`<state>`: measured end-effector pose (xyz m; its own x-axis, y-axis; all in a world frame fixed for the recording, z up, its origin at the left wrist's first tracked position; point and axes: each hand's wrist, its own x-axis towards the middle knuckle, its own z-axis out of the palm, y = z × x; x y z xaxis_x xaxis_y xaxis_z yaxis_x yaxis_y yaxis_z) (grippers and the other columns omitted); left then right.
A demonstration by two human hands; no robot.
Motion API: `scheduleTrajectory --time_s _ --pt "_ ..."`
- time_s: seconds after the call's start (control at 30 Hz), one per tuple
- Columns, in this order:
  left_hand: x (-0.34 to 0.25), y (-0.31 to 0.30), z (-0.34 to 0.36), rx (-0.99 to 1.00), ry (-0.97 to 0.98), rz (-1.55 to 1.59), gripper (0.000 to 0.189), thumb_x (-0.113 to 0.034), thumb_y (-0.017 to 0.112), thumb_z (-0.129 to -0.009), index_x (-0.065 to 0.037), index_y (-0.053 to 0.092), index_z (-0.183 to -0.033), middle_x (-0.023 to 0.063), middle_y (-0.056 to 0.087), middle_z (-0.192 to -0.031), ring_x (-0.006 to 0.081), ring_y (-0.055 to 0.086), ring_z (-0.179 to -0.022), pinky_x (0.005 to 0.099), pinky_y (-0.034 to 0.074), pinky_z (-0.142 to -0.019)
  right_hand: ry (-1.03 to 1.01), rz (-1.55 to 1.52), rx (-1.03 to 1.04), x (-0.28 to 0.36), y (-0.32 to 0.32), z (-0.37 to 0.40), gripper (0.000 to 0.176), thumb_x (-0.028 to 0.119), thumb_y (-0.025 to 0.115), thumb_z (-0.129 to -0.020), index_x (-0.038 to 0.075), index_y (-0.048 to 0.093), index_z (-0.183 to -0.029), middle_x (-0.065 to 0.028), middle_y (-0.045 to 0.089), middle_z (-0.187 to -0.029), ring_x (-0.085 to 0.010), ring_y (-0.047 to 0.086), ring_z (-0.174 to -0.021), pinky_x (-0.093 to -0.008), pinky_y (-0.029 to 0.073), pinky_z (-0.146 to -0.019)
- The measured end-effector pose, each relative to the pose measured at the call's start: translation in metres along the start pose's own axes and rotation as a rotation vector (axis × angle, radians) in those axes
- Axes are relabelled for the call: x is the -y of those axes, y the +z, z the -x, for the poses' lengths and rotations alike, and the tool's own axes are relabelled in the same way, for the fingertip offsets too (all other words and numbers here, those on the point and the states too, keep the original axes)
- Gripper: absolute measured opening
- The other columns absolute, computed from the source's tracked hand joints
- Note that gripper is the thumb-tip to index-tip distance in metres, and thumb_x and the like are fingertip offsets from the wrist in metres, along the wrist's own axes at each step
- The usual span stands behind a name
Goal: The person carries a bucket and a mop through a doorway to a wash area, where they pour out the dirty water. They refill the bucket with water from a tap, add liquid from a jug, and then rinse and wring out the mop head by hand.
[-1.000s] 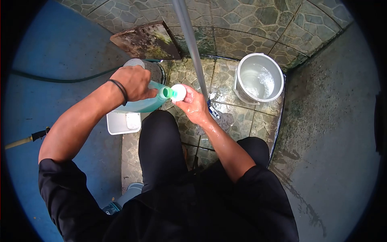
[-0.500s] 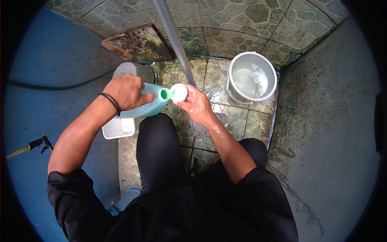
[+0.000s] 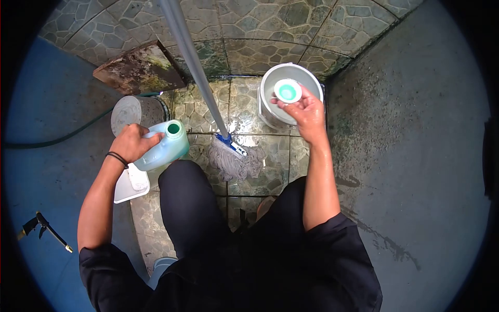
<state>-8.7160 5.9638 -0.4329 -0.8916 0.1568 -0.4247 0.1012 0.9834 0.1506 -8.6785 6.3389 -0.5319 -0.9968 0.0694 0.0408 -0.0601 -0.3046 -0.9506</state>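
Observation:
My left hand grips the handle of a translucent jug of green liquid, its uncapped mouth facing up toward me. Held between the thumb and fingers of my right hand is a white cap with green liquid inside. The cap is above the near part of a grey bucket, which stands on the tiled floor and is partly hidden by the cap and hand. Between my hands, a mop with grey strands and a blue clamp rests on the floor, its metal pole slanting up and left.
A lidded round container stands at the left, near a green hose. Below it is a white tray with a white item inside. A stained board leans at the back wall. A spray gun is at lower left.
My right hand has carried the cap, now holding green liquid, away from the jug's mouth to over the bucket. The jug is more upright and apart from the cap. The view has shifted right.

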Motion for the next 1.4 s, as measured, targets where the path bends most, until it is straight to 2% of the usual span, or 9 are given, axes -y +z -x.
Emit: scheduleTrajectory --time_s 0.13,0.3,0.47,0.73,1.07,1.17,1.27,1.33,1.4 --pt "0.032 0.036 -0.014 0.071 0.012 0.083 0.058 -0.051 0.061 -0.077 0.006 0.068 -0.079 0.0264 0.062 -0.068 0.0369 0.065 -0.070 0.0425 0.050 -0.072 0.039 0.904 -0.227 0.004 -0.073 -0.029 0.045 0.003 0.068 -0.076 0.003 0.056 -0.119 -0.0114 0.066 -0.095 -0.0120 0.064 -0.082 -0.0267 0.050 -0.077" --pt "0.050 0.077 -0.027 0.122 0.024 0.090 0.063 -0.057 0.061 -0.077 0.006 0.067 -0.074 0.0266 0.062 -0.067 0.0384 0.064 -0.073 0.0443 0.049 -0.072 -0.311 1.683 -0.076 0.012 -0.086 -0.039 0.041 0.007 0.062 -0.075 0.006 0.055 -0.115 -0.0151 0.062 -0.099 -0.0307 0.064 -0.086 -0.0401 0.052 -0.069" --pt "0.062 0.111 -0.035 0.148 -0.007 0.114 0.059 -0.055 0.065 -0.076 0.004 0.067 -0.082 0.0268 0.063 -0.079 0.0400 0.063 -0.081 0.0441 0.048 -0.076 -0.523 1.960 0.066 0.037 -0.080 -0.060 0.029 0.010 0.048 -0.083 0.005 0.057 -0.110 -0.0116 0.060 -0.089 -0.0266 0.064 -0.080 -0.0368 0.052 -0.067" --pt "0.103 0.132 -0.025 0.068 0.070 0.250 0.037 -0.013 0.072 -0.071 -0.001 0.055 -0.101 0.0259 0.064 -0.090 0.0405 0.062 -0.091 0.0437 0.047 -0.079 -0.643 2.076 0.134 0.123 -0.050 -0.075 0.036 0.008 0.051 -0.081 0.007 0.056 -0.117 -0.0091 0.056 -0.087 -0.0260 0.060 -0.082 -0.0370 0.049 -0.070" --pt "0.158 0.185 -0.028 0.025 0.130 0.744 0.028 -0.003 0.064 -0.079 -0.003 0.052 -0.104 0.0128 0.062 -0.086 0.0201 0.058 -0.082 0.0315 0.044 -0.078 -0.623 2.026 -0.025 0.206 -0.007 -0.071 0.044 0.003 0.060 -0.076 0.014 0.056 -0.118 -0.0104 0.057 -0.087 -0.0285 0.060 -0.085 -0.0388 0.050 -0.072" --pt "0.144 0.176 -0.024 -0.009 0.147 0.758 0.028 -0.004 0.064 -0.079 -0.002 0.053 -0.104 0.0120 0.062 -0.086 0.0194 0.058 -0.083 0.0314 0.044 -0.079 -0.604 1.876 -0.186 0.169 -0.014 -0.068 0.047 0.002 0.063 -0.073 0.012 0.054 -0.118 -0.0112 0.060 -0.089 -0.0307 0.061 -0.083 -0.0402 0.050 -0.072" --pt "0.136 0.168 -0.020 -0.046 0.144 0.788 0.027 -0.004 0.065 -0.079 -0.001 0.055 -0.104 0.0117 0.062 -0.087 0.0191 0.058 -0.084 0.0310 0.045 -0.080 -0.740 1.690 -0.398 0.026 -0.054 -0.073 0.036 0.004 0.058 -0.077 0.007 0.055 -0.113 -0.0133 0.063 -0.090 -0.0311 0.063 -0.084 -0.0396 0.052 -0.072" --pt "0.134 0.170 -0.016 -0.076 0.145 0.808 0.026 -0.004 0.066 -0.079 0.000 0.057 -0.103 0.0110 0.062 -0.087 0.0183 0.059 -0.084 0.0304 0.045 -0.080 -0.021 2.095 0.083 -0.108 -0.115 -0.063 0.021 0.010 0.043 -0.085 0.006 0.054 -0.103 -0.0151 0.064 -0.091 -0.0335 0.064 -0.082 -0.0413 0.052 -0.071" --pt "0.132 0.178 -0.012 -0.192 0.078 0.854 0.026 -0.009 0.070 -0.079 0.000 0.059 -0.101 0.0068 0.062 -0.089 0.0135 0.057 -0.085 0.0273 0.045 -0.079 0.156 1.864 -0.214 -0.131 -0.105 -0.045 0.030 0.009 0.052 -0.082 0.007 0.051 -0.112 -0.0165 0.063 -0.099 -0.0356 0.064 -0.085 -0.0453 0.051 -0.076"
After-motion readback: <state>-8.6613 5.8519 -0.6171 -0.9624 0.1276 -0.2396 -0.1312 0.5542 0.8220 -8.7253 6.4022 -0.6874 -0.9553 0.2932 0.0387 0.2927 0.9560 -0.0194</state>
